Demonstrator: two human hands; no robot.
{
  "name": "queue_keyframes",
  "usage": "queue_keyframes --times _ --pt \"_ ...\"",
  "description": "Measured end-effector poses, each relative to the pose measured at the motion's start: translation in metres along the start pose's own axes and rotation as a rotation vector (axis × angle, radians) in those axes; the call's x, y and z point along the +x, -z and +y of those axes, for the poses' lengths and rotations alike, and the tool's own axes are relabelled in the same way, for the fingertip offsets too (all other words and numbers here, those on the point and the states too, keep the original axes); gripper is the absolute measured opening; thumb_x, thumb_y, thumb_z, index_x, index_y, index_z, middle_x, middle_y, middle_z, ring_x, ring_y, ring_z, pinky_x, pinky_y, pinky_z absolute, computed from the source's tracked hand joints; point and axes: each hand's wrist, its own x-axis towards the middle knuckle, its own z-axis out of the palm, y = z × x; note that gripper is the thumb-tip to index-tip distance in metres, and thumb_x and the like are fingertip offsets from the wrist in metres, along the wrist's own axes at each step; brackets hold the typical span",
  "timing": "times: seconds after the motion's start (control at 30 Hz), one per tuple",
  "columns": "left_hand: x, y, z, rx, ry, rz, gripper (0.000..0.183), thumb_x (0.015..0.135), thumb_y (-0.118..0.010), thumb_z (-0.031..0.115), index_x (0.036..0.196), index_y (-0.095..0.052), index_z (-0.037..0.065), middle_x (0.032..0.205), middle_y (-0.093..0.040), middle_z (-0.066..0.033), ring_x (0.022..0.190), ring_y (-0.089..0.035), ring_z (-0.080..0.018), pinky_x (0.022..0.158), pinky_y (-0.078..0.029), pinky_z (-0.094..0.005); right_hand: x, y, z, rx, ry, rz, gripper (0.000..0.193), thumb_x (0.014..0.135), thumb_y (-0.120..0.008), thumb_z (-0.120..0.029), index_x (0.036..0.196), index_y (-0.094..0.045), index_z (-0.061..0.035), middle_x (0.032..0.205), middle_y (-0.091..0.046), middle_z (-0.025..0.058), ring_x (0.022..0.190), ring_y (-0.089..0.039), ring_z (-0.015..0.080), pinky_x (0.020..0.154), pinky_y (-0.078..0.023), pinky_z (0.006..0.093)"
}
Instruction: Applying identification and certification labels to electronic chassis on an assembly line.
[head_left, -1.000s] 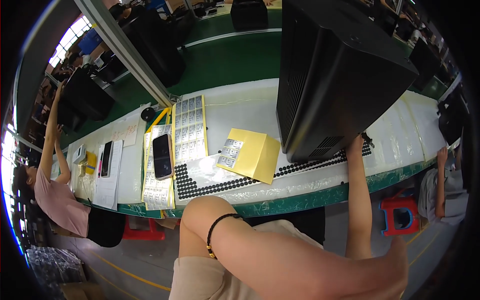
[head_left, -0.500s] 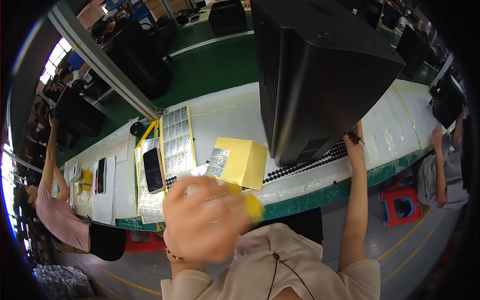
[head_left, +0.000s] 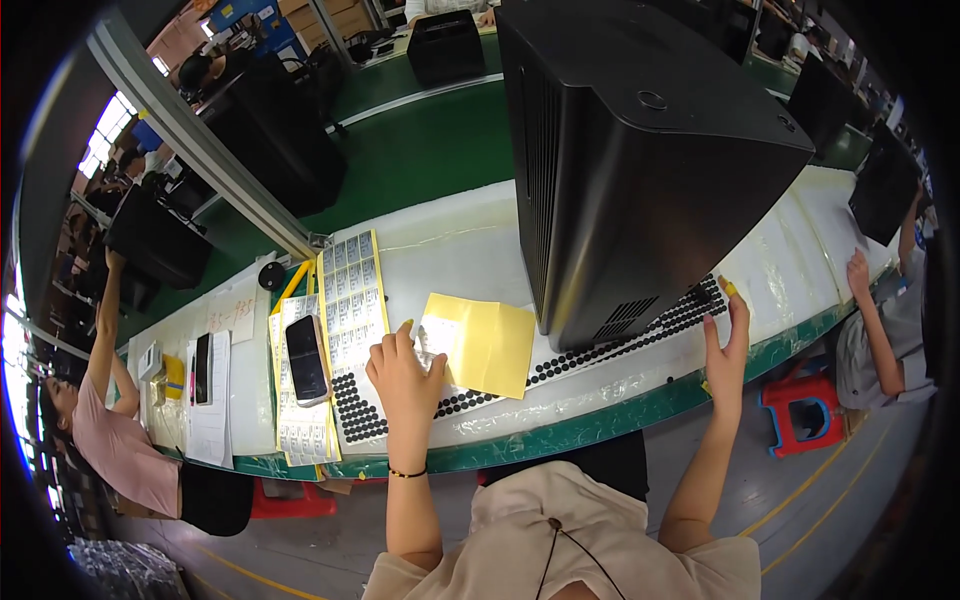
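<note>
My left hand (head_left: 403, 378) reaches over the table with thumb and fingers apart, at the left edge of a folded yellow label sheet (head_left: 492, 350); its fingertips touch or hover over the pale labels there. Beneath and beside it lies a long strip of round black pads (head_left: 358, 405). My right hand (head_left: 730, 345) is at the strip's right end, index finger and thumb spread, with yellow wrapping on a fingertip; I see nothing held. Between the hands, farther back, a tall black computer case (head_left: 640, 200) stands upright, its lower edge by the pads.
Left of my hand lie a phone (head_left: 306, 358) and larger label sheets (head_left: 352, 275). A metal post (head_left: 200, 140) rises at the table's back edge. A co-worker in pink (head_left: 135, 435) is at the left, another in grey (head_left: 880, 350) at the right, near a red stool (head_left: 802, 408).
My left hand, blurred and raised close to my body before, has moved forward and down to the yellow sheet. My right hand's finger and thumb have spread apart near the pads.
</note>
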Motion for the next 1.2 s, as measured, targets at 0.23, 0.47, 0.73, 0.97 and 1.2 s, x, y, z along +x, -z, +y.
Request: queue_keyframes --times 0.23,0.47,0.73,0.97,1.2 --pt "0.000 -0.006 -0.005 -0.185 0.019 0.090 0.058 0.069 -0.073 0.008 0.122 -0.050 0.000 0.097 -0.058 -0.0138 0.096 -0.054 -0.0322 0.081 -0.046 -0.0397 -0.008 -0.023 -0.028 0.109 0.061 -0.045 0.041 0.091 -0.058 -0.010 0.128 -0.045 0.0003 0.129 -0.050 0.0137 0.123 -0.045 0.0231 0.107 -0.030 0.0333" --pt "-0.003 -0.002 -0.009 -0.305 0.065 0.011 0.052 0.072 -0.070 0.002 0.120 -0.050 -0.002 0.099 -0.058 -0.0178 0.096 -0.053 -0.0338 0.085 -0.043 -0.0425 -0.015 -0.031 -0.030 0.172 0.092 -0.021 0.035 0.086 -0.058 0.000 0.121 -0.050 -0.0002 0.124 -0.052 0.0143 0.118 -0.048 0.0276 0.102 -0.033 0.0342" --pt "0.000 -0.004 -0.006 -0.165 0.006 0.056 0.049 0.072 -0.072 0.007 0.117 -0.055 0.002 0.101 -0.060 -0.0125 0.095 -0.052 -0.0308 0.083 -0.041 -0.0398 -0.020 -0.029 -0.029 0.171 0.084 -0.050 0.033 0.088 -0.058 -0.002 0.120 -0.050 0.0003 0.121 -0.055 0.0129 0.116 -0.050 0.0249 0.102 -0.034 0.0341" --pt "0.010 -0.011 0.003 -0.193 -0.066 0.060 0.049 0.073 -0.070 0.011 0.119 -0.055 0.002 0.102 -0.060 -0.0145 0.093 -0.051 -0.0332 0.086 -0.041 -0.0418 -0.029 -0.035 -0.036 0.188 0.087 -0.091 0.029 0.088 -0.058 -0.002 0.115 -0.052 0.0020 0.116 -0.056 0.0119 0.112 -0.051 0.0226 0.099 -0.036 0.0319" --pt "0.014 0.008 0.021 -0.880 0.107 -0.054 0.038 0.078 -0.066 -0.004 0.114 -0.054 0.001 0.097 -0.057 -0.0064 0.086 -0.054 -0.0134 0.073 -0.047 -0.0265 -0.032 -0.042 -0.062 0.217 0.163 0.092 0.025 0.085 -0.058 0.002 0.110 -0.055 0.0014 0.114 -0.056 0.0134 0.108 -0.052 0.0267 0.097 -0.038 0.0331"
